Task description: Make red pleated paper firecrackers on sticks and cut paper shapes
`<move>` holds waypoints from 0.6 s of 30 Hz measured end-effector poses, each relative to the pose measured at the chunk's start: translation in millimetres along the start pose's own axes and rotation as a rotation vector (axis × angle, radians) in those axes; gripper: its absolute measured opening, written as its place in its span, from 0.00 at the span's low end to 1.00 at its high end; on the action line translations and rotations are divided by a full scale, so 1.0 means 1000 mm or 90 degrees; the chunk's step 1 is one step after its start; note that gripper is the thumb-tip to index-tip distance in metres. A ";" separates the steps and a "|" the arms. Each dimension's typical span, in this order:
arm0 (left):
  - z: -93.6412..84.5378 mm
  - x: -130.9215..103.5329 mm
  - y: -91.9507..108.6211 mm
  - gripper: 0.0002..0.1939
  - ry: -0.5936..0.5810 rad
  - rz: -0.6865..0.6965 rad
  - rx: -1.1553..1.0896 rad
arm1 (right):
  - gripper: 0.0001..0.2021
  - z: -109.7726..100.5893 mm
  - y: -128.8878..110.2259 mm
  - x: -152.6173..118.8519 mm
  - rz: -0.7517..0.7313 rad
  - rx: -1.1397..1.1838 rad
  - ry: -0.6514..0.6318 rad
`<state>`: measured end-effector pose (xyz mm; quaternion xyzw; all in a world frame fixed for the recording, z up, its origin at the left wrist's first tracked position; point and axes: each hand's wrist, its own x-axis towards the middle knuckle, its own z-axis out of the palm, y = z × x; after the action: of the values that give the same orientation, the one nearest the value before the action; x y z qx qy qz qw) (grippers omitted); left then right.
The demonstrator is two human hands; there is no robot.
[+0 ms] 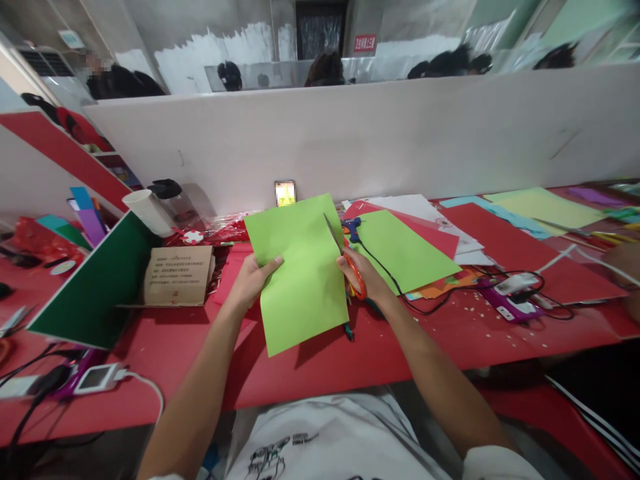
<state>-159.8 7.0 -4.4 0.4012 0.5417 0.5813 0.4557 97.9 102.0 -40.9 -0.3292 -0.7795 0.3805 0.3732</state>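
A bright green sheet of paper [303,287] is held up over the red table, tilted a little. My left hand [253,280] grips its left edge, thumb on the front face. In my right hand [367,275] is a pair of orange-handled scissors [358,279], fingers closed around the handles. The scissor blades point up and left, at the right side of the sheet, and one blade shows in front of it. My right thumb lies close to the paper's right edge. Part of the scissors and the fingers behind the sheet are hidden.
Another green sheet [405,253] and red paper [520,247] lie to the right. Near them are a blue glue gun [351,229] with a black cord and a purple power strip [510,303]. A cardboard box [177,275] and dark green board [100,287] stand left. A white partition [350,140] rises behind.
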 end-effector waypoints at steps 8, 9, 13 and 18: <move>0.001 -0.001 -0.002 0.31 -0.007 0.041 0.012 | 0.30 0.001 -0.001 0.000 0.044 0.011 -0.012; 0.001 -0.001 -0.002 0.31 -0.006 0.042 0.015 | 0.30 0.001 -0.001 0.000 0.031 0.007 -0.009; 0.001 -0.001 -0.001 0.32 -0.004 0.044 0.029 | 0.29 0.000 -0.001 0.003 -0.035 -0.037 0.011; 0.000 -0.001 -0.002 0.32 0.000 0.043 0.020 | 0.30 -0.001 0.004 0.004 -0.056 -0.064 0.006</move>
<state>-159.3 6.3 -6.3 0.4264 0.5369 0.5876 0.4297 97.8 107.2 -42.2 -0.3147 -0.8096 0.3226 0.3760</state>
